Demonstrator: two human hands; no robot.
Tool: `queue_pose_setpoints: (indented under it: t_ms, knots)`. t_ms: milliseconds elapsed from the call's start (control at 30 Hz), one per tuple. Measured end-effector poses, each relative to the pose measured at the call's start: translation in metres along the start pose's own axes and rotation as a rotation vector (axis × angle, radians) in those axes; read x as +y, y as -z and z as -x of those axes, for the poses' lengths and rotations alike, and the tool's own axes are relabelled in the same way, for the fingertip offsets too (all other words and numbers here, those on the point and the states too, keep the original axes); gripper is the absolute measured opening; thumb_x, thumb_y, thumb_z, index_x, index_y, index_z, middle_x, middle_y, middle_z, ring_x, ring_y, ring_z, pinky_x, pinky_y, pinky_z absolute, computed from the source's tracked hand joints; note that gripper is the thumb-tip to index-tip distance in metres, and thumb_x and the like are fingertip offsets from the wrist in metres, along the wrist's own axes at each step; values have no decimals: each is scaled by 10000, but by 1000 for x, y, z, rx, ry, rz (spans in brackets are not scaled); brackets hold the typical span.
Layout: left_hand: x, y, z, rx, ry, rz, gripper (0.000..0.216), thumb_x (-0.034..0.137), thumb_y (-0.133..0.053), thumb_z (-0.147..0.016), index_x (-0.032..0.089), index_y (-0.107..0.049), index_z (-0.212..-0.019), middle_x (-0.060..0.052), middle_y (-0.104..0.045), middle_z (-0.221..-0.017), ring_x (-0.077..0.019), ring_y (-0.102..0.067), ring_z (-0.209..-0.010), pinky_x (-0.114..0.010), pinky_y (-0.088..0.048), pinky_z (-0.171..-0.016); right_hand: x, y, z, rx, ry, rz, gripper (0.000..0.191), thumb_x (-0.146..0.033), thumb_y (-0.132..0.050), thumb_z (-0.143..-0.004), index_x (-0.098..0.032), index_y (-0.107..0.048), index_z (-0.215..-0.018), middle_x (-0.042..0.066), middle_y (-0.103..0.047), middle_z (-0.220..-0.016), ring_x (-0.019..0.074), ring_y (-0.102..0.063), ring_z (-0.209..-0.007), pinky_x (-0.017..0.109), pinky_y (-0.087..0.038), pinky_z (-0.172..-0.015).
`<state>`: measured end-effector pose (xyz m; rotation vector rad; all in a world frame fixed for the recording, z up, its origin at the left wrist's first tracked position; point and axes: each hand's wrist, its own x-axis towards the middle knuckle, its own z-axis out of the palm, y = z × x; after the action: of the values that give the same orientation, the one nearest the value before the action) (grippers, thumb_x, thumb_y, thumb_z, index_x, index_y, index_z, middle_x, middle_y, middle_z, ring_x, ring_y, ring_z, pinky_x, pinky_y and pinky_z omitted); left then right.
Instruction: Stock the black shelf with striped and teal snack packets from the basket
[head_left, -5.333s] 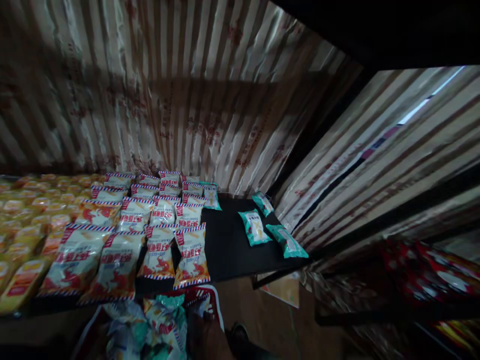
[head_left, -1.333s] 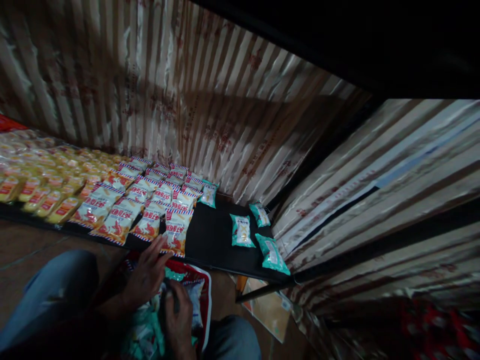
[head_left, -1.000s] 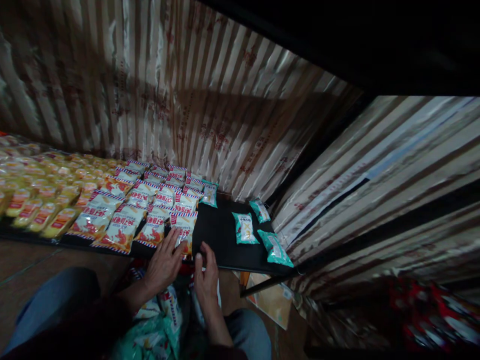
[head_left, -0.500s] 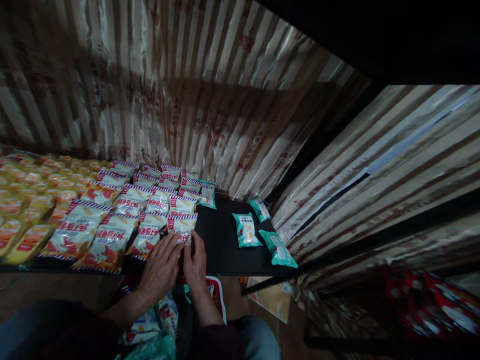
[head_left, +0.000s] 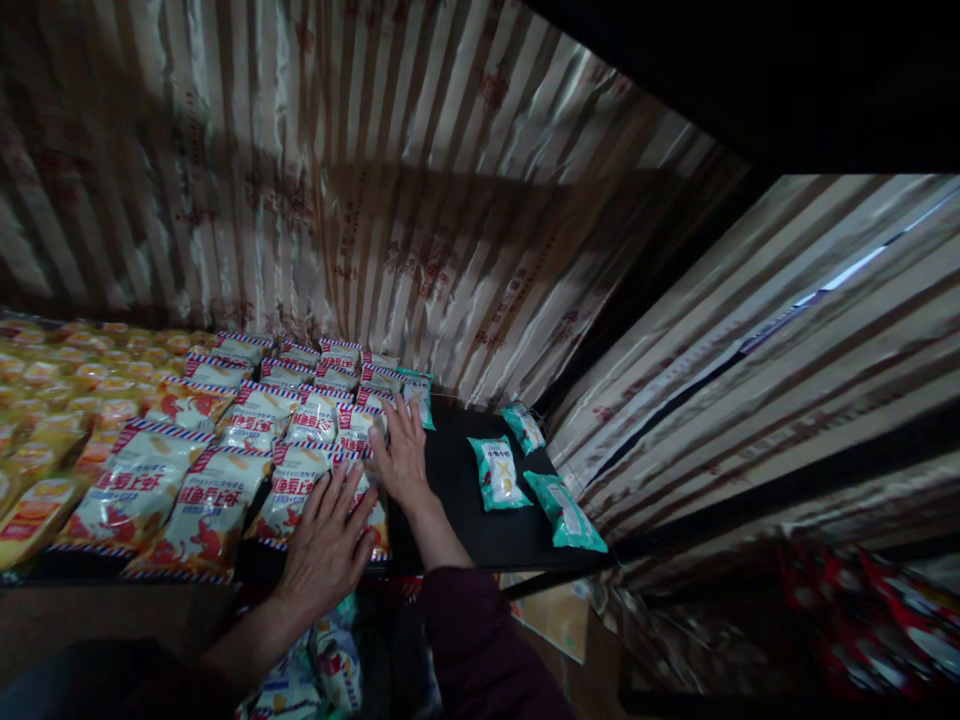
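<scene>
My left hand (head_left: 328,545) lies flat with fingers spread on the front red-and-white snack packet (head_left: 367,500) at the shelf's front edge. My right hand (head_left: 403,455) reaches further back, fingers stretched out, resting on the right edge of the row of red-and-white packets (head_left: 352,425). The packets lie in overlapping rows on a black shelf (head_left: 457,510). A teal packet (head_left: 418,392) sits just beyond my right fingertips.
Three teal packets (head_left: 498,472) lie loose at the shelf's right end. Yellow packets (head_left: 45,440) fill the shelf's left. A striped foil-like wall (head_left: 375,200) backs the shelf. A bag of more packets (head_left: 315,675) sits below, near my knees.
Both hands rose from the bag below to the shelf. The right hand then slid further back along the packet rows, while the left stayed flat on the front packet.
</scene>
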<state>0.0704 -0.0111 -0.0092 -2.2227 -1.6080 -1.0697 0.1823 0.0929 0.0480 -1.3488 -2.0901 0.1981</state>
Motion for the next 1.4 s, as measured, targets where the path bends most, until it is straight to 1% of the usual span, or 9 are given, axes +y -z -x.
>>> queue_pose_setpoints:
  t_ms: [167, 433, 533, 633, 700, 833, 967, 1167, 1400]
  knots:
    - [-1, -3, -2, 3, -26, -6, 442, 311, -529, -830, 207, -576, -1256, -128, -406, -1468, -313, -252, -1411, -501, -274, -1117, -4, -6, -35, -212, 80, 106, 428, -429, -359, -970, -246, -537, -1313, 58, -481, -1424, 283, -226, -1418, 533, -166, -1132]
    - [-6, -2, -3, -7, 1, 5, 505, 380, -562, -800, 200, -563, -1273, -130, -418, -1459, -335, -249, -1408, -518, -277, -1108, 0, -10, -28, -327, 114, 79, 421, -443, -304, -984, -291, -543, -1296, 14, -468, -1438, 259, -213, -1425, 537, -182, -1122]
    - [-7, -2, -3, -22, 10, 13, 535, 404, -570, -796, 201, -548, -1290, -135, -381, -1481, -340, -247, -1408, -533, -251, -1117, 2, -8, -29, -295, 110, 88, 451, -451, -300, -983, -276, -478, -1358, 43, -404, -1482, 255, -207, -1429, 527, -174, -1127]
    - [-6, 1, -4, -14, 13, 4, 526, 414, -565, -806, 209, -549, -1290, -132, -394, -1474, -344, -242, -1408, -546, -215, -1124, 6, -9, -34, -193, 66, 126, 483, -454, -329, -976, -265, -400, -1415, 75, -310, -1529, 272, -179, -1436, 524, -166, -1129]
    - [-6, 2, -5, -2, 17, -11, 512, 405, -559, -811, 211, -553, -1286, -130, -419, -1459, -351, -238, -1408, -558, -210, -1116, 8, -11, -37, -178, 30, 150, 478, -463, -340, -971, -269, -428, -1399, 81, -340, -1514, 289, -200, -1427, 534, -175, -1121]
    - [-6, 3, -5, 14, 40, -16, 506, 409, -555, -811, 210, -561, -1276, -132, -441, -1441, -360, -237, -1405, -571, -222, -1099, 11, -15, -40, -261, 47, 166, 434, -466, -343, -971, -296, -502, -1337, 60, -453, -1446, 275, -304, -1385, 537, -193, -1114]
    - [-5, 2, -4, -3, 50, -15, 520, 421, -554, -814, 214, -550, -1291, -136, -446, -1436, -360, -243, -1403, -571, -217, -1100, 12, -17, -41, -300, 84, 156, 428, -465, -343, -971, -314, -485, -1346, 39, -452, -1448, 259, -308, -1385, 530, -206, -1113]
    - [-9, 8, -5, -47, 69, -38, 585, 419, -542, -828, 236, -451, -1376, -102, -365, -1497, -356, -160, -1430, -567, -189, -1116, 17, -22, -41, -260, 97, 145, 464, -438, -347, -975, -256, -438, -1392, 81, -414, -1471, 264, -279, -1399, 510, -205, -1117]
    - [-18, 11, -7, -59, 128, -60, 547, 438, -529, -839, 222, -493, -1339, -112, -394, -1478, -344, -201, -1422, -578, -185, -1124, 19, -31, -39, -241, 116, 154, 456, -450, -395, -956, -250, -485, -1356, 95, -410, -1472, 277, -272, -1400, 529, -201, -1109]
